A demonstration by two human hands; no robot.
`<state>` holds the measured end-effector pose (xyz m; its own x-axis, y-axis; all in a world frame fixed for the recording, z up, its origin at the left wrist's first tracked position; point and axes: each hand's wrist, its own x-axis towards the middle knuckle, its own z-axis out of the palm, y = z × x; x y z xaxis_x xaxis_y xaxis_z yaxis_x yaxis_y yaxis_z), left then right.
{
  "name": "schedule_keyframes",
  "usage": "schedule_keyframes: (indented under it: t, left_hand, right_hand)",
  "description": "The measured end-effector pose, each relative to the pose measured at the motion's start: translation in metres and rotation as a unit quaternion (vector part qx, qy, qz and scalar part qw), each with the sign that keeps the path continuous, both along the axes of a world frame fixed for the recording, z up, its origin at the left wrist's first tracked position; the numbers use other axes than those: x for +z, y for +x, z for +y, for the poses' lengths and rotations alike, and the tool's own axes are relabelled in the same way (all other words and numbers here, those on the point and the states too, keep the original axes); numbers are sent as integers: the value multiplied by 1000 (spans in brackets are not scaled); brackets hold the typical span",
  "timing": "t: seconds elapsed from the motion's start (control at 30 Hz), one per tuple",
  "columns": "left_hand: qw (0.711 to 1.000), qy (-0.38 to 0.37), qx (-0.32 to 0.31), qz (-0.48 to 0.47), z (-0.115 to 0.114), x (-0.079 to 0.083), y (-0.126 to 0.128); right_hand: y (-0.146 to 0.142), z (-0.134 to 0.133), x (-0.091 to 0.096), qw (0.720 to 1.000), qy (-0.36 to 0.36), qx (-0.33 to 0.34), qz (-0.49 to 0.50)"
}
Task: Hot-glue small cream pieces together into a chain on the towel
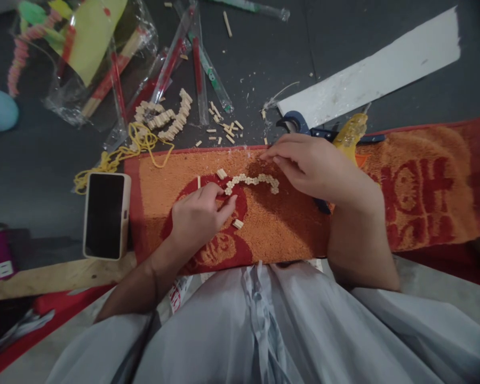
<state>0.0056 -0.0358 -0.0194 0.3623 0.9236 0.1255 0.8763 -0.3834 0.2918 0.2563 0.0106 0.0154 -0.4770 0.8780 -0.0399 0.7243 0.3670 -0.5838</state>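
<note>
A wavy chain of small pale stick pieces [253, 180] lies on an orange and red towel [292, 229]. At the chain's left end is my left hand [198, 216], its thumb and index finger apart, the fingertips close to the end piece. My right hand [312, 165] hovers above the chain's right end with fingertips drawn together; anything between them is too small to make out. One loose stick bundle [221, 174] sits above the chain's left end, another short bundle [238, 224] below the left thumb. A thin single stick [199, 182] stands out behind the left hand.
Beyond the towel are scattered stick bits [230, 130], coiled stick chains [176, 120], yellow string [144, 140] and wrapped red and green sticks [198, 69]. A phone [104, 216] lies left. Behind my right hand are a blue-handled tool [296, 121], a yellow glue gun [352, 133] and a white board [380, 69].
</note>
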Motion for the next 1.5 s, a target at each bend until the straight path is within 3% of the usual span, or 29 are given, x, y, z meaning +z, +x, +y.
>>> schedule_keyframes:
  t: [0.33,1.03,1.5]
  left_hand:
    - [998,-43,24,35,-1,6,2]
    - [996,-69,49,43,-2,13,3]
    - [997,-63,24,34,-2,14,3]
  right_hand:
    - [10,1,3,998,-37,17,-51]
    - [24,0,13,993,-61,-98,-16]
    - [23,2,11,994,-59,-83,-29]
